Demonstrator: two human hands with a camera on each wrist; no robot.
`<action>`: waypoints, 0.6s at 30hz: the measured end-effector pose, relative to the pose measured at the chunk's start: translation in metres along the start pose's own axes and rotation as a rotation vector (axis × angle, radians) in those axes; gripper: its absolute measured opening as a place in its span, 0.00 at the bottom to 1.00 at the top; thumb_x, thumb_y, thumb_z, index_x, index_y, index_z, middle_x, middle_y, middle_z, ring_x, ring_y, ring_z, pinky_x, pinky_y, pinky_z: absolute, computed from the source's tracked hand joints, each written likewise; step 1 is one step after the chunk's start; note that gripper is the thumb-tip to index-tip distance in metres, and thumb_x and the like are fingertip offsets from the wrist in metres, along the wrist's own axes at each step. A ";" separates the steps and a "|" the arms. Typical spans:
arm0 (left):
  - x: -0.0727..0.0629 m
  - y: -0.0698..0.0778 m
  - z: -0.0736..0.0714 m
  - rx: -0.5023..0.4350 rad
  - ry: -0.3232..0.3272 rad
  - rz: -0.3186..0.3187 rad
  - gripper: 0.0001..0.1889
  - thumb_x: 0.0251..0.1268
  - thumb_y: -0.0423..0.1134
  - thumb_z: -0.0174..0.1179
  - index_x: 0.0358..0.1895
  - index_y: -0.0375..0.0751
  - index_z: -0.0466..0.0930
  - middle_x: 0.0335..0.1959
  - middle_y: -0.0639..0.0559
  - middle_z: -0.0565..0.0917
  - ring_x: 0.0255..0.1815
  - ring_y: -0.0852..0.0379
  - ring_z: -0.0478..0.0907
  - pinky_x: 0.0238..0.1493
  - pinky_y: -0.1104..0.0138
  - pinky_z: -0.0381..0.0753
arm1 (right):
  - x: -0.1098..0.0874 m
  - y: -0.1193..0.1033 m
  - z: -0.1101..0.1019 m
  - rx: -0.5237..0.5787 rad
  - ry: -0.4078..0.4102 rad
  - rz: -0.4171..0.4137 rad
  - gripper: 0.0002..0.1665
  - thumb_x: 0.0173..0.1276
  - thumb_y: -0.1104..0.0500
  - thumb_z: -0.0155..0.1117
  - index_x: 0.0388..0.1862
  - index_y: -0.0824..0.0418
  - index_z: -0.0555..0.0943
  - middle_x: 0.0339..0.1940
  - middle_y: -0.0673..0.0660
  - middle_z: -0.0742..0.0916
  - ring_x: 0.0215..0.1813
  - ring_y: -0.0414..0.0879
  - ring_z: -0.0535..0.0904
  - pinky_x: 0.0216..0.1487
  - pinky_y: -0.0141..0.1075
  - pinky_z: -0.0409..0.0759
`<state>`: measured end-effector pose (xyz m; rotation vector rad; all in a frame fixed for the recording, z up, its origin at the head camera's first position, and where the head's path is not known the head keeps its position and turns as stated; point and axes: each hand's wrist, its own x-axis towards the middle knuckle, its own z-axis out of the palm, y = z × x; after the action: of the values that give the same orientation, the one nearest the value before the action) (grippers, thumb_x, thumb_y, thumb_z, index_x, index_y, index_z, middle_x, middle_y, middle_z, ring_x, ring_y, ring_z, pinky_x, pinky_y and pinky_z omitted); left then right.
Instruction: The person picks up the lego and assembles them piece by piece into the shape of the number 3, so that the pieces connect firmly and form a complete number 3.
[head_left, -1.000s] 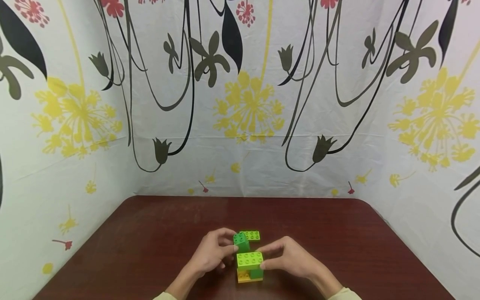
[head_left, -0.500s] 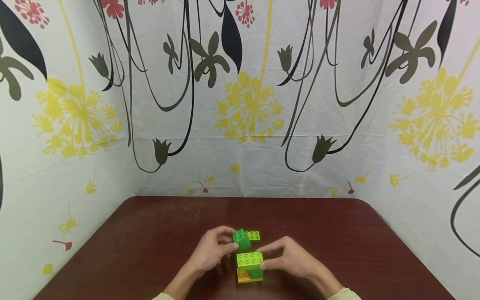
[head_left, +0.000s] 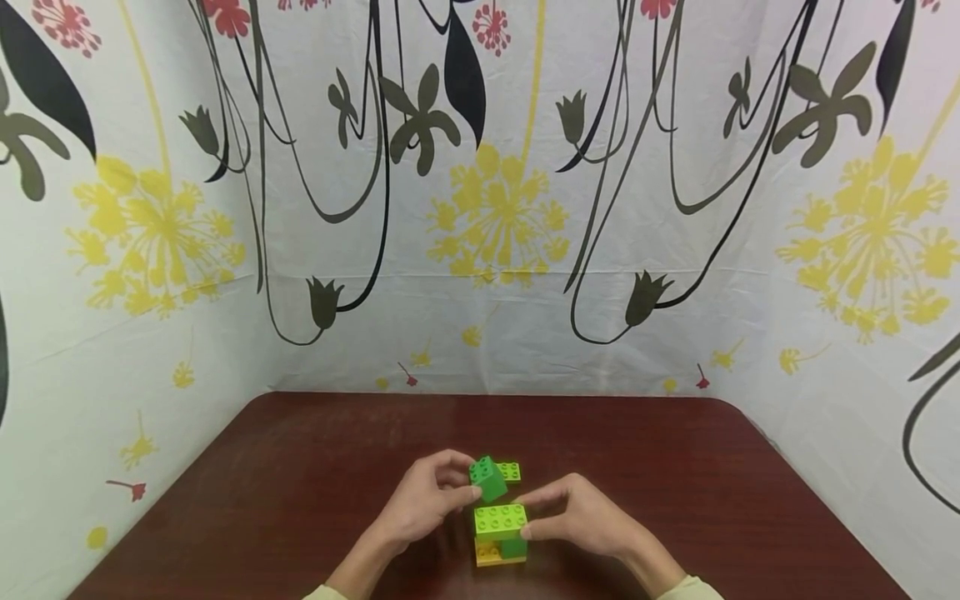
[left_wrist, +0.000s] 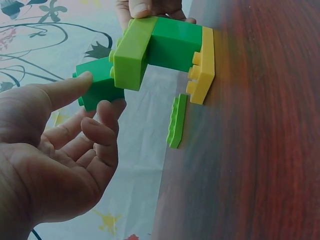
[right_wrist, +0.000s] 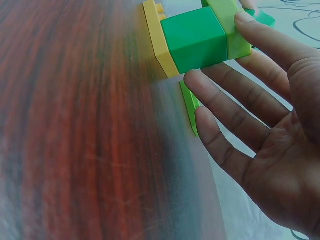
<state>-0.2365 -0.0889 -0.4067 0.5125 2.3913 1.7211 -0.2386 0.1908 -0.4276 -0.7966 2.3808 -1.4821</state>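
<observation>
My left hand (head_left: 427,500) pinches a dark green building brick (head_left: 488,478) between thumb and fingers, tilted and raised above the table. Just in front of it stands a small stack: a lime brick (head_left: 500,521) on top, a green brick (head_left: 513,547) under its right part, and a yellow plate (left_wrist: 204,70) at the bottom with bare studs showing. My right hand (head_left: 581,517) pinches the lime brick's right end with thumb and a finger. Its other fingers are spread beside the stack in the right wrist view. In the left wrist view the held brick (left_wrist: 102,82) appears close beside the lime brick.
A flat lime plate (head_left: 512,472) lies on the table behind the stack, partly hidden by the held brick in the head view. The dark red-brown table (head_left: 337,442) ends at a cloth (head_left: 480,350) printed with flowers.
My left hand has lifted the dark green brick slightly and tilted it further, with a small shift to the right. The right hand and the stack have stayed in place.
</observation>
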 end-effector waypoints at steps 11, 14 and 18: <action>-0.001 0.002 0.001 -0.014 -0.019 0.016 0.21 0.70 0.40 0.71 0.61 0.36 0.80 0.44 0.47 0.89 0.40 0.55 0.84 0.44 0.52 0.86 | -0.001 0.001 0.000 0.004 -0.002 -0.008 0.16 0.68 0.55 0.78 0.54 0.53 0.92 0.49 0.52 0.94 0.51 0.37 0.88 0.48 0.31 0.85; -0.001 0.002 0.001 -0.019 -0.021 0.021 0.21 0.70 0.40 0.71 0.61 0.35 0.80 0.44 0.47 0.89 0.40 0.54 0.85 0.44 0.52 0.86 | -0.001 0.001 0.000 0.003 -0.005 -0.016 0.16 0.68 0.55 0.78 0.54 0.53 0.92 0.49 0.53 0.94 0.50 0.37 0.88 0.48 0.31 0.85; -0.001 0.002 0.001 -0.024 -0.024 0.025 0.21 0.70 0.40 0.71 0.60 0.35 0.80 0.44 0.47 0.89 0.41 0.53 0.85 0.45 0.51 0.86 | -0.001 0.001 0.000 -0.004 -0.003 -0.022 0.16 0.68 0.55 0.78 0.54 0.53 0.92 0.48 0.52 0.94 0.50 0.37 0.88 0.48 0.31 0.85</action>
<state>-0.2351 -0.0874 -0.4056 0.5595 2.3550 1.7412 -0.2380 0.1916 -0.4282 -0.8276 2.3811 -1.4845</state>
